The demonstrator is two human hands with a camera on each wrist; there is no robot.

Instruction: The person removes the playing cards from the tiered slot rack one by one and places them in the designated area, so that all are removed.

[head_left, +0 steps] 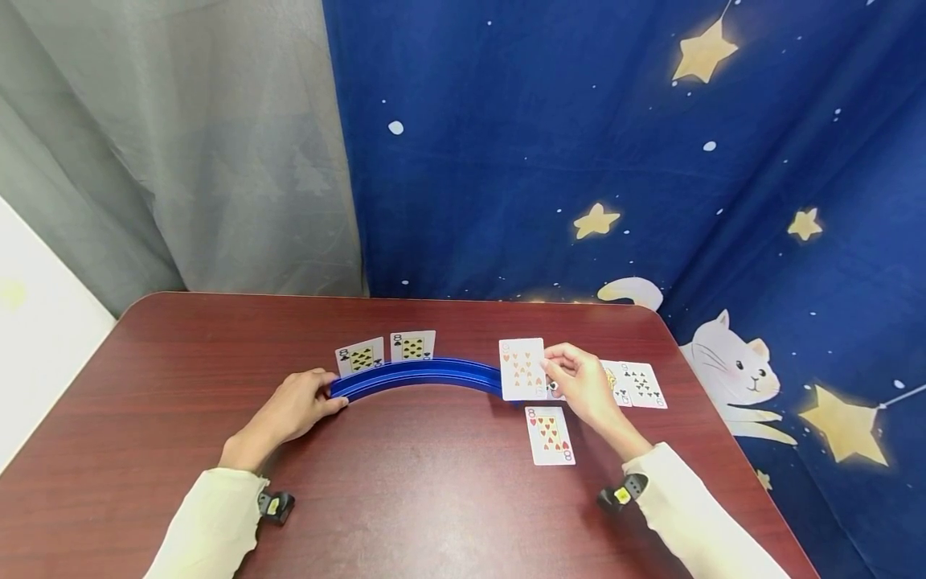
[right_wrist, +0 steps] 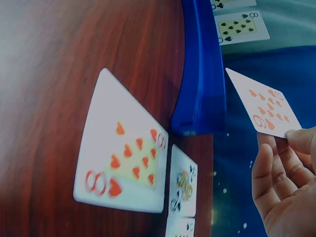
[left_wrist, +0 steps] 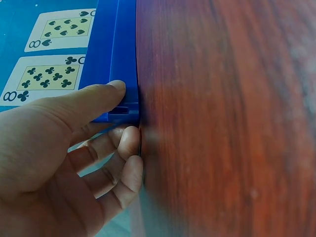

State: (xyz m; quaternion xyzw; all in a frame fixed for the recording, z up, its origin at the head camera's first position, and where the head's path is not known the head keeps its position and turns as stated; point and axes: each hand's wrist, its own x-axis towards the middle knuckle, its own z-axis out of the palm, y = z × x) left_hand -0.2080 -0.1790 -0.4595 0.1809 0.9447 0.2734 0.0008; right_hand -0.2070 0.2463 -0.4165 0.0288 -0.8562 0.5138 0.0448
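Observation:
A blue curved card holder (head_left: 434, 370) lies on the table. My left hand (head_left: 300, 402) grips its left end, with the thumb (left_wrist: 111, 94) on top and the fingers around the end. The eight of clubs (left_wrist: 47, 76) and the eight of spades (left_wrist: 64, 29) stand in the holder's left half. By the right end, my right hand (head_left: 582, 382) pinches a nine of hearts (head_left: 521, 370) at its edge, face toward me, raised above the holder in the right wrist view. The eight of hearts (right_wrist: 123, 153) lies face up on the table below it.
To the right of the holder, a face card (right_wrist: 183, 182) and a nine of clubs (head_left: 642, 386) lie face up, partly behind my right hand in the head view. A grey curtain (head_left: 253, 161) and a blue starry curtain (head_left: 470, 161) hang behind the table (head_left: 434, 515).

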